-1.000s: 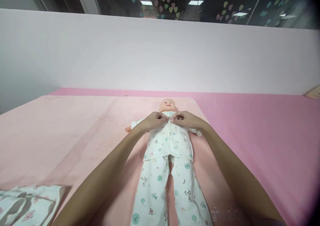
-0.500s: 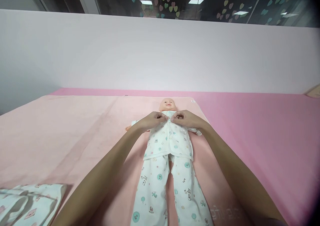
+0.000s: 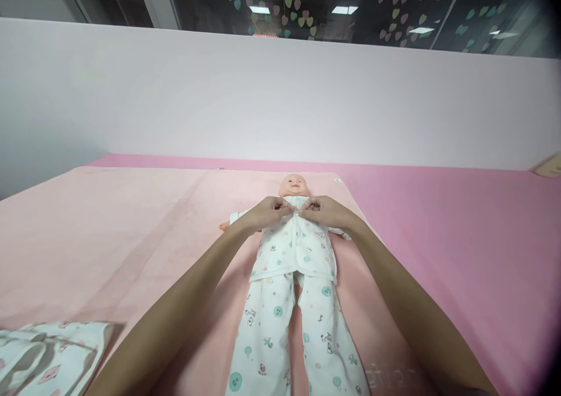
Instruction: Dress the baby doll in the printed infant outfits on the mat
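A baby doll [image 3: 294, 184] lies on its back, head away from me, dressed in a white printed jacket [image 3: 291, 247] and matching trousers [image 3: 265, 332]. At the chest, my left hand [image 3: 277, 209] pinches one side of the jacket's front opening. My right hand [image 3: 322, 210] pinches the other side, its fingertips close to the left ones. A small fastener shows between the fingertips, too small to tell its kind. Below the hands, the jacket's front edges lie together down to the hem. The doll's hand [image 3: 224, 226] sticks out of the sleeve at the left.
Under the doll is a light pink blanket [image 3: 144, 226] on a darker pink surface [image 3: 460, 238]. A folded printed cloth [image 3: 56, 355] lies at the near left. A white wall [image 3: 280, 98] rises behind, with dark windows above it. A beige object [image 3: 549, 166] sits at the right edge.
The view has tilted slightly. Both hands stay pinched at the jacket's chest, with hardly any movement of the fingers.
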The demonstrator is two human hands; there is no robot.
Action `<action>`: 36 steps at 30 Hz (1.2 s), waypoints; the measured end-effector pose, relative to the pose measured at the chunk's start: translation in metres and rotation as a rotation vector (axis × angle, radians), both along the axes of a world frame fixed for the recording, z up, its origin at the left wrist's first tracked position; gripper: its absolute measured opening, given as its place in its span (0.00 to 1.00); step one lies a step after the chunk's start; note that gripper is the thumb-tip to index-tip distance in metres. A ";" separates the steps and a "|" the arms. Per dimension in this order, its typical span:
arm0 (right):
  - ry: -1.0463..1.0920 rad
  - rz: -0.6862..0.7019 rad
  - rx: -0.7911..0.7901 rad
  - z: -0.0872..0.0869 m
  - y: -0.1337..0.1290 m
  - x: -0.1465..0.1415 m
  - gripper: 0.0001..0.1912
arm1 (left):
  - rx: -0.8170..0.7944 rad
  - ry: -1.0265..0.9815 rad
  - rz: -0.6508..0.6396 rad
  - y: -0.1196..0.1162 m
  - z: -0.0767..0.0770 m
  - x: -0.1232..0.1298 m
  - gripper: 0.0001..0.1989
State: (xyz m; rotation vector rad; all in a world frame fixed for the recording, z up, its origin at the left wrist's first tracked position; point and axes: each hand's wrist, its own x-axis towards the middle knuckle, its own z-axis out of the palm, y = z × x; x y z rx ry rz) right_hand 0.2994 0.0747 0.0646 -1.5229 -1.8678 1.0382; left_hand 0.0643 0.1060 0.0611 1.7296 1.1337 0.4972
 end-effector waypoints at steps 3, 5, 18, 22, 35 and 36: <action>0.014 0.001 -0.012 0.001 -0.001 0.001 0.14 | 0.005 0.020 0.007 0.000 0.000 0.000 0.24; 0.031 0.025 -0.025 0.001 -0.001 0.003 0.15 | 0.009 0.013 -0.001 0.000 0.000 0.000 0.24; 0.082 0.096 0.021 -0.009 0.007 0.009 0.19 | 0.029 0.035 0.010 0.001 0.000 0.000 0.22; 0.105 0.062 0.024 -0.014 0.011 0.008 0.19 | 0.003 0.029 0.015 0.001 0.000 0.000 0.21; 0.115 -0.052 0.092 -0.016 0.019 0.011 0.20 | 0.031 -0.030 0.036 0.007 -0.003 0.002 0.22; 0.096 -0.083 0.120 -0.015 0.022 0.009 0.20 | 0.053 -0.024 0.052 0.010 -0.003 0.003 0.21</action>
